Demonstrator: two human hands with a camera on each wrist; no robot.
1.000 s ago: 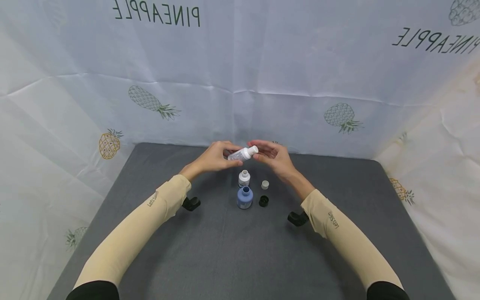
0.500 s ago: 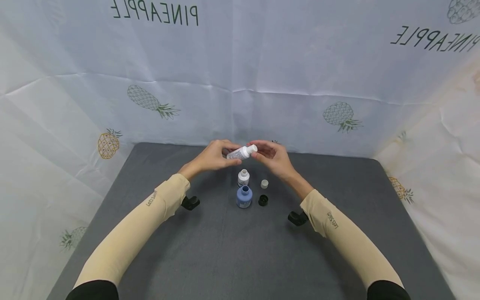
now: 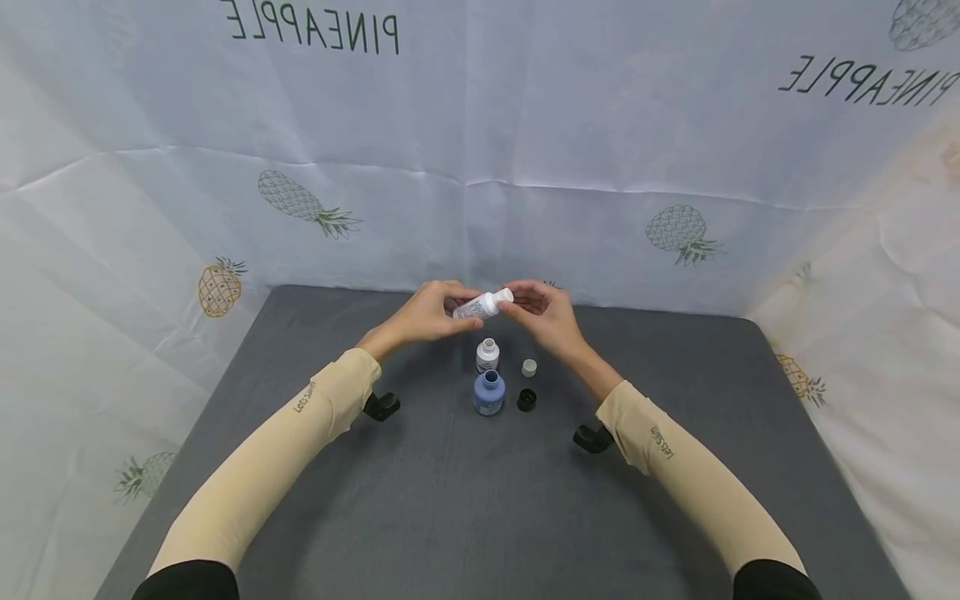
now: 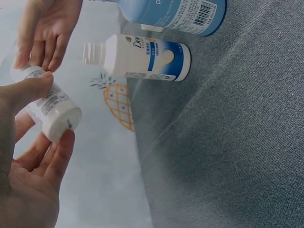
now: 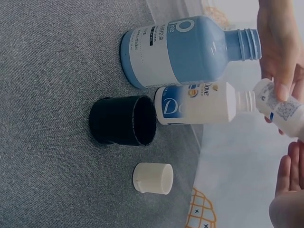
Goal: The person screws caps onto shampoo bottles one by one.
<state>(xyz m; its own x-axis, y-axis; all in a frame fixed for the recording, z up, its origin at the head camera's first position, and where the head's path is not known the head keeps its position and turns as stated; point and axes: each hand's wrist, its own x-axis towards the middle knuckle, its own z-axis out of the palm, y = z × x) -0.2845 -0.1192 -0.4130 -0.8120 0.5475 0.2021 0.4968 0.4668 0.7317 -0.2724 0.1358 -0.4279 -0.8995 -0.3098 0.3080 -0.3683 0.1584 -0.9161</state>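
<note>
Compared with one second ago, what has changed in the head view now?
The right hand has edged left, its thumb now overlapping the top of the tilted white bottle; whether it grips there is unclear. The left hand still holds that bottle. The blue bottle, standing white bottle, black cap and white cap stayed put.

Held bottle (image 3: pixel 472 309): white, grey and blue print.
Dove bottle (image 5: pixel 202 104): white, blue-and-white label.
Large bottle (image 5: pixel 197 52): blue, white label, dark print.
Large cap (image 5: pixel 114 121): black.
Small cap (image 5: pixel 149 178): off-white.
Worktop (image 3: pixel 450 508): plain grey.
Backdrop cloth (image 3: pixel 487 108): whitish, green and orange pineapples.
Sleeves (image 3: pixel 262 467): cream, dark lettering; black cuffs (image 3: pixel 187 581).
</note>
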